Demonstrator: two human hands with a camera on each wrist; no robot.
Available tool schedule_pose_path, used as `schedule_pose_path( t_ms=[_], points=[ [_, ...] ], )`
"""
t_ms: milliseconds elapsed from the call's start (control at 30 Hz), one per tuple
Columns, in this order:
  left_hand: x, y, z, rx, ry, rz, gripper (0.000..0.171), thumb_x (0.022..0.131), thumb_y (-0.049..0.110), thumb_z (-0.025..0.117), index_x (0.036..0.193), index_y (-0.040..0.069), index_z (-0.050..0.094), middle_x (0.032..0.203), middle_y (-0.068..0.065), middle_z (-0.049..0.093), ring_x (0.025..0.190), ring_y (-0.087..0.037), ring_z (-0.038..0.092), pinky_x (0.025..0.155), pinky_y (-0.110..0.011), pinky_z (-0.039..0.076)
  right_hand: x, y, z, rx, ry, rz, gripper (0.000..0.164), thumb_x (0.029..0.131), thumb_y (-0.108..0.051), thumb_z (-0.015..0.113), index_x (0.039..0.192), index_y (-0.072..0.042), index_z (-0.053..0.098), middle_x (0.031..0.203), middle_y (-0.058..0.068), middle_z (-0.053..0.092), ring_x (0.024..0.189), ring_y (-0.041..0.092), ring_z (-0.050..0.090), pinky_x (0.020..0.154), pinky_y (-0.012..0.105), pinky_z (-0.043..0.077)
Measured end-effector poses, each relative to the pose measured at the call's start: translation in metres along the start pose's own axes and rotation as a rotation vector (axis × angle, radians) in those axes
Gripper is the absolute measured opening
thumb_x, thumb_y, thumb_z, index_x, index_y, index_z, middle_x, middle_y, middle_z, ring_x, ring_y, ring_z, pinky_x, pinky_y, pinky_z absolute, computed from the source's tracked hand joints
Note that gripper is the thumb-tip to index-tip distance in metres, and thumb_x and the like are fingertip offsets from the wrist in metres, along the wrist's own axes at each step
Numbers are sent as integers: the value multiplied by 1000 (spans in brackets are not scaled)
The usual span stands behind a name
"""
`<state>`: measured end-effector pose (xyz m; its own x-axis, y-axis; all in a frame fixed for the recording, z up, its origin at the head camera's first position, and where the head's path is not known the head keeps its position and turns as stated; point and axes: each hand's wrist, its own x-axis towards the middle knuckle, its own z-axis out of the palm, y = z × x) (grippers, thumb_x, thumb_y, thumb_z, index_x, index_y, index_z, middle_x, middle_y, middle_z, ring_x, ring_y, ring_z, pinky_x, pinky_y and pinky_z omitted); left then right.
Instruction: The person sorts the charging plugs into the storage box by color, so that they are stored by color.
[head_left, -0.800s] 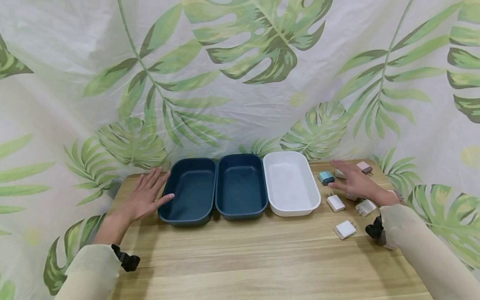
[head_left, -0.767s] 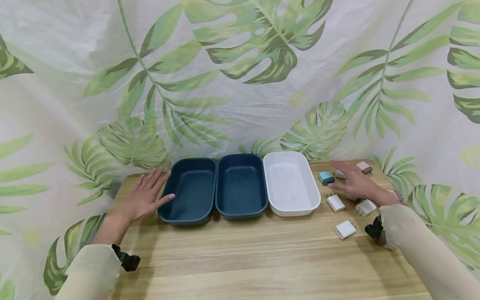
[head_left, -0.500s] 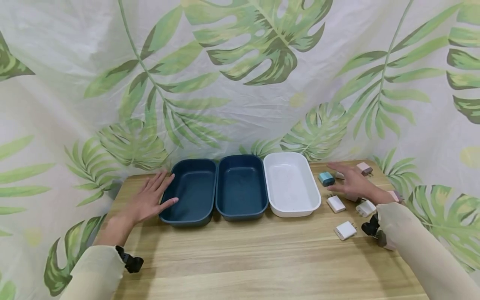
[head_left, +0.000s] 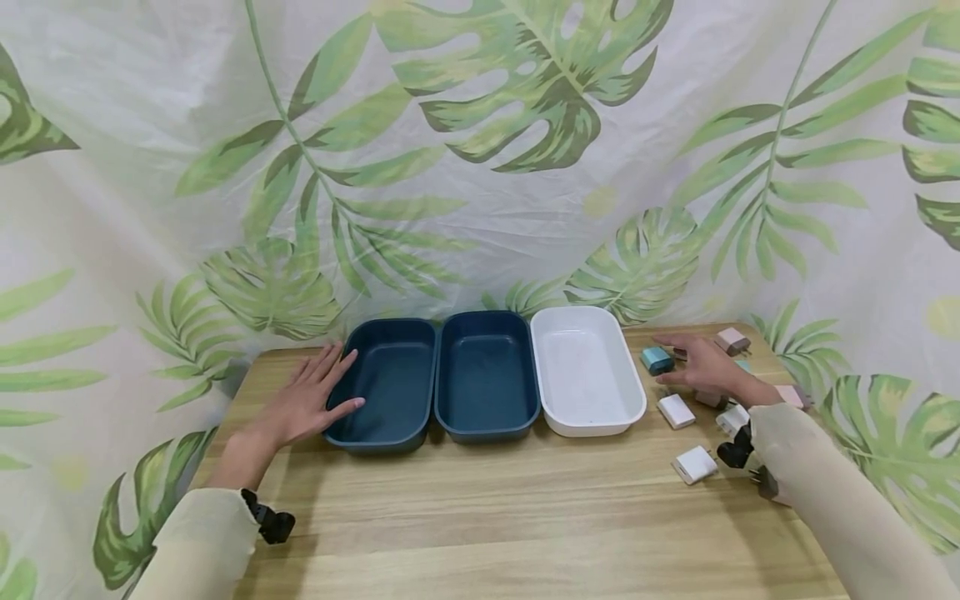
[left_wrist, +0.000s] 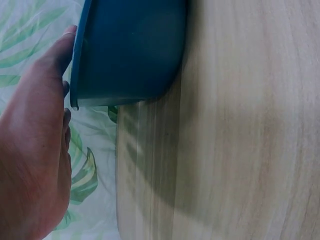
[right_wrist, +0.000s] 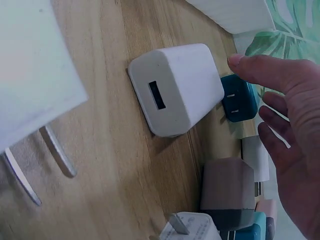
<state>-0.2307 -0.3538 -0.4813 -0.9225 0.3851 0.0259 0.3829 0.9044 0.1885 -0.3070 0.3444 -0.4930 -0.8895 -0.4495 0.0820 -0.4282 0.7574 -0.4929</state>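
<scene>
My left hand (head_left: 300, 404) is spread with straight fingers over the outer rim of the left dark blue tray (head_left: 378, 446). In the left wrist view its thumb lies along the tray's edge; contact cannot be told. On the right, my right hand (head_left: 703, 367) hovers over a group of USB charger plugs with nothing in its grasp. Its thumb and forefinger are apart, close to a teal charger plug (head_left: 656, 360). The right wrist view shows a white charger plug (right_wrist: 175, 90) below the thumb, and the teal plug's prongs beyond it.
A second dark blue tray (head_left: 487, 435) and a white tray (head_left: 592, 429) stand beside the left one in a row. More plugs lie around the right hand: a white plug (head_left: 695, 465) nearer the front, a pink plug (head_left: 732, 340) behind. A leaf-print cloth (head_left: 450, 208) hangs behind the table.
My right hand has moved slightly left and lower, its fingertips nearer the teal plug. The left hand has shifted a little right over the tray's rim. Trays and plugs stay put.
</scene>
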Motion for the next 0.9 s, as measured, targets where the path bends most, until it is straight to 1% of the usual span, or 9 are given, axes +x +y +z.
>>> schedule_pose_path(
  t_ms=[233, 333, 500, 667, 800, 900],
  points=[
    [-1, 0, 2, -3, -16, 3, 90, 104, 60, 57, 171, 10, 21, 175, -25, 11, 162, -45, 9, 126, -68, 10, 0, 0, 4, -34, 15, -2, 75, 85, -24, 92, 146, 6, 59, 143, 30, 61, 121, 51, 65, 100, 64, 53],
    [-1, 1, 3, -1, -17, 1, 90, 104, 60, 57, 171, 10, 21, 176, -24, 11, 162, -45, 9, 127, -67, 10, 0, -2, 4, -39, 18, 2, 74, 85, -23, 92, 145, 4, 60, 143, 29, 62, 121, 50, 66, 99, 64, 53],
    [0, 2, 3, 3, -18, 0, 91, 105, 60, 56, 171, 10, 19, 177, -22, 9, 163, -44, 8, 127, -67, 10, 1, 1, 6, -32, 28, -22, 70, 85, -20, 91, 143, 5, 62, 141, 30, 63, 122, 50, 65, 99, 64, 53],
    [0, 2, 4, 3, -8, 9, 93, 104, 61, 56, 172, 12, 15, 177, -20, 9, 163, -43, 9, 127, -66, 10, 3, 5, 7, 1, 25, -39, 68, 86, -16, 90, 143, 7, 61, 140, 30, 64, 125, 50, 63, 102, 64, 52],
    [0, 1, 6, -17, 18, 21, 94, 103, 61, 57, 172, 12, 15, 177, -20, 11, 162, -43, 11, 127, -66, 10, 4, 5, 8, 6, 23, -31, 65, 87, -13, 89, 142, 7, 62, 139, 31, 64, 125, 51, 62, 101, 65, 51],
    [0, 1, 7, -10, 23, 21, 94, 103, 61, 57, 172, 12, 14, 177, -20, 11, 162, -43, 12, 127, -67, 11, 4, 4, 8, 7, 20, -19, 64, 87, -11, 88, 142, 8, 62, 139, 32, 64, 124, 52, 62, 99, 65, 52]
  ],
)
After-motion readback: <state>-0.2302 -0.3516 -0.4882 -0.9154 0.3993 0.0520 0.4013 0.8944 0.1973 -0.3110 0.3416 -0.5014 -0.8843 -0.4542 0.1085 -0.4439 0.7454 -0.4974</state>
